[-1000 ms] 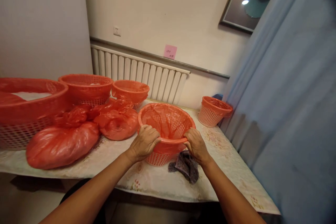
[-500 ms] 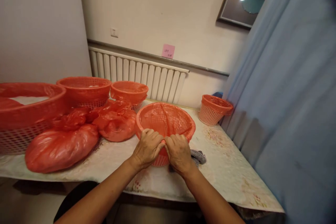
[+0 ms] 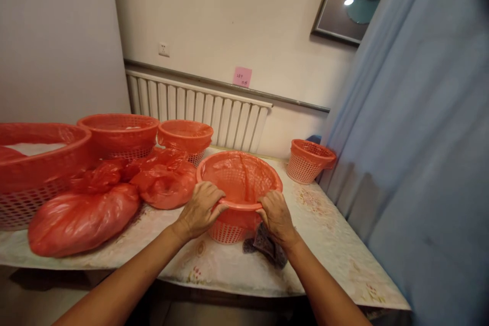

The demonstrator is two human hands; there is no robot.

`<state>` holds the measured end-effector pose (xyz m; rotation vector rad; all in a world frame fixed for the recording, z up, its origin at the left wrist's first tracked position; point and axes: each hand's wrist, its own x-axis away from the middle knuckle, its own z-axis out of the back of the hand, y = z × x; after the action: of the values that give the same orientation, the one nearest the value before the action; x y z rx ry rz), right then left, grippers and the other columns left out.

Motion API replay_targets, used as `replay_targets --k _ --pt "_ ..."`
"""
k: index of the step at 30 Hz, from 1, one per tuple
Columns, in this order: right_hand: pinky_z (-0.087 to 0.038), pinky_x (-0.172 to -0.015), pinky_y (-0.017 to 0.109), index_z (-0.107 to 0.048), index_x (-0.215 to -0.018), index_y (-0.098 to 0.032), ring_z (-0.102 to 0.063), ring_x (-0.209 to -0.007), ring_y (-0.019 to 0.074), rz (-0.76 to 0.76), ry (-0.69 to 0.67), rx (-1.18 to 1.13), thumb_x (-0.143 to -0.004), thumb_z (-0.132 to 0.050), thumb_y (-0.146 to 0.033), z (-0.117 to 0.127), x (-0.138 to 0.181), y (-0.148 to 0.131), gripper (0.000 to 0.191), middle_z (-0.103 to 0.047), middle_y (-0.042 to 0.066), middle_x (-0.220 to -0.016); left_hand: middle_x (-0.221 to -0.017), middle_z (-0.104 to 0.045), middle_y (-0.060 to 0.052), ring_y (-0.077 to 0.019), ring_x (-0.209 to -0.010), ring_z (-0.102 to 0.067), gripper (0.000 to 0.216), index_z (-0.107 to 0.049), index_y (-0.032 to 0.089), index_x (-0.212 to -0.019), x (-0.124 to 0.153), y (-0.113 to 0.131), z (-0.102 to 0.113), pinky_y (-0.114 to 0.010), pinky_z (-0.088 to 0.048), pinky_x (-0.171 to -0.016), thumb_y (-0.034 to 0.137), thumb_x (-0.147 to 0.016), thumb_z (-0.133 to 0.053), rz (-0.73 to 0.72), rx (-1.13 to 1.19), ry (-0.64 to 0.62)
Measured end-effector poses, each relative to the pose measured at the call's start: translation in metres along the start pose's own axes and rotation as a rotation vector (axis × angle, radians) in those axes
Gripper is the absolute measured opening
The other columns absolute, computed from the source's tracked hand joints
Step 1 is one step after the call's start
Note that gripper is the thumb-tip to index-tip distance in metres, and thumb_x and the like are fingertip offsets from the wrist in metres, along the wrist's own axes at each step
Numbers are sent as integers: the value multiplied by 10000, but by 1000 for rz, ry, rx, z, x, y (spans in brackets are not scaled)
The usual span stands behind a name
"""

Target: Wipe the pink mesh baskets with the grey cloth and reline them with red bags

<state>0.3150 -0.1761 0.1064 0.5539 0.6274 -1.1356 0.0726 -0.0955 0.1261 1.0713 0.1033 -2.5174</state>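
A round plastic basket (image 3: 227,233) stands upright in front of me, lined with a red plastic bag (image 3: 237,178) whose edge is folded over the rim. On the near left of that rim, my left hand (image 3: 202,207) is closed with fingers inside and thumb outside. My right hand (image 3: 277,214) grips the near right of the rim in the same way, the bag's edge under its fingers. Beneath the right hand a dark grey cloth (image 3: 267,247) lies crumpled beside the basket.
Two filled red bags (image 3: 86,219) (image 3: 166,183) lie to the left. Behind them stand several lined baskets, a large one (image 3: 34,198) at far left. A small lined basket (image 3: 305,165) stands by the blue curtain (image 3: 412,137). A flowered cloth (image 3: 336,260) covers the table.
My hands have moved apart along the near rim, from touching at its middle to its left and right parts. More of the grey cloth shows.
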Motion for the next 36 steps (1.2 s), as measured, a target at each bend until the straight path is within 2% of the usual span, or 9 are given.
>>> replay_targets --k 2,4,7,11,16,19,24,29,36 --pt "-336 -752 364 -556 -831 -185 -418 -776 213 -49 -4 62 -976 -338 -416 -4 -6 -22 350 -531 57 -799 -989 -620 -82 -243 -965 -478 233 -556 175 -1079 0 12 -2 -422 -349 -897 329 -955 -433 -3 3 17" --pt "-312 -717 357 -551 -787 -192 -410 -751 210 -85 -5 121 -963 -405 -378 -6 -13 -43 294 -527 51 -776 -992 -623 -81 -237 -953 -483 248 -539 179 -1140 1 24 -8 -420 -352 -898 302 -960 -420 -21 8 8" --pt "-284 -687 350 -560 -788 -197 -406 -730 206 -69 -10 164 -954 -435 -324 -6 -20 -63 243 -523 44 -755 -834 -604 -51 -219 -818 -478 230 -572 184 -1027 3 32 -19 -414 -356 -841 298 -973 -380 -9 -29 6" --pt "-288 -692 339 -585 -916 -198 -419 -736 203 24 -54 128 -974 -390 -363 -2 -16 -47 262 -545 41 -779 -753 -560 -40 -208 -758 -441 288 -555 180 -822 5 23 -25 -411 -344 -816 324 -975 -359 -17 -83 16" --pt "-338 -771 360 -571 -933 -176 -438 -807 212 83 -65 -12 -988 -235 -461 4 -1 9 445 -556 64 -833 -730 -530 -35 -205 -739 -419 331 -537 176 -790 4 0 -20 -391 -341 -783 352 -980 -331 -65 -56 33" --pt "-353 -811 374 -561 -932 -171 -442 -839 215 59 -43 -58 -985 -203 -483 4 3 24 478 -545 66 -846 -723 -520 -30 -201 -724 -421 342 -531 179 -766 1 -12 -15 -373 -338 -752 367 -977 -337 -74 -15 22" --pt "-335 -749 358 -549 -833 -181 -421 -777 207 -20 -16 45 -982 -304 -433 -4 -5 -5 382 -532 54 -802 -780 -548 -45 -222 -797 -448 289 -564 172 -838 -1 -6 -9 -394 -338 -802 350 -967 -377 -5 -23 9" --pt "-286 -686 356 -535 -767 -197 -403 -730 202 -84 2 152 -945 -449 -371 -10 -17 -49 263 -537 41 -762 -802 -559 -61 -230 -808 -433 259 -571 160 -905 6 9 -18 -404 -346 -809 313 -967 -372 -53 -67 17" --pt "-317 -700 354 -577 -903 -192 -429 -754 205 -56 -65 121 -937 -481 -339 -6 -17 -41 179 -561 46 -809 -726 -540 -44 -216 -744 -431 320 -560 167 -770 1 2 -22 -394 -370 -768 322 -969 -364 -55 -132 -2"
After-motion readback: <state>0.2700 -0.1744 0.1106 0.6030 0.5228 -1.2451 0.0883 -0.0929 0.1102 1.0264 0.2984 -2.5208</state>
